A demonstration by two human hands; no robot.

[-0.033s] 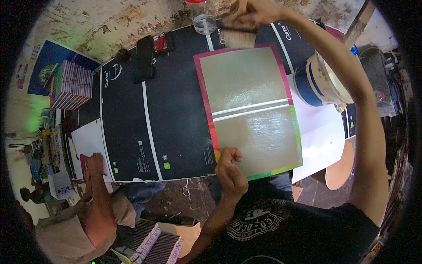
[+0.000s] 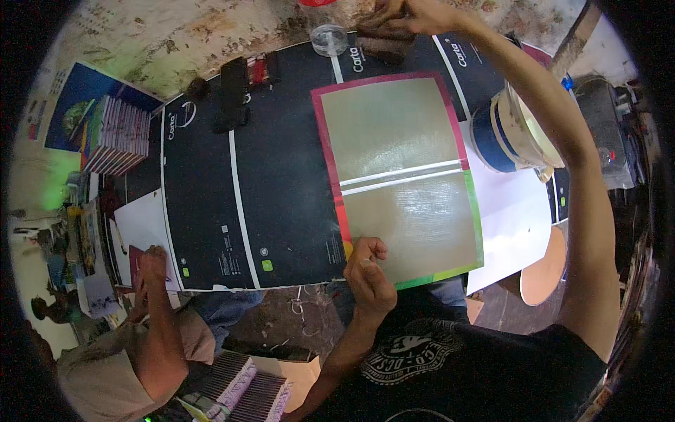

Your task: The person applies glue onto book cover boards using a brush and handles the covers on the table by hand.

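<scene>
A grey-brown sheet (image 2: 397,176) with a pink and green border lies on a large black printed sheet (image 2: 281,183) covering the table. Its surface looks wet and shiny, with two pale stripes across the middle. My left hand (image 2: 367,271) is curled on the sheet's near left corner and pinches its edge. At the far edge of the table, my outstretched right hand (image 2: 408,15) closes over a dark brown block-shaped thing (image 2: 383,42).
A blue and white bucket (image 2: 503,130) stands right of the sheet, by my right arm. A clear jar (image 2: 328,35) and a black object (image 2: 232,95) sit at the far edge. Stacked books (image 2: 116,137) lie far left. Another person's hand (image 2: 151,266) rests at the near left edge.
</scene>
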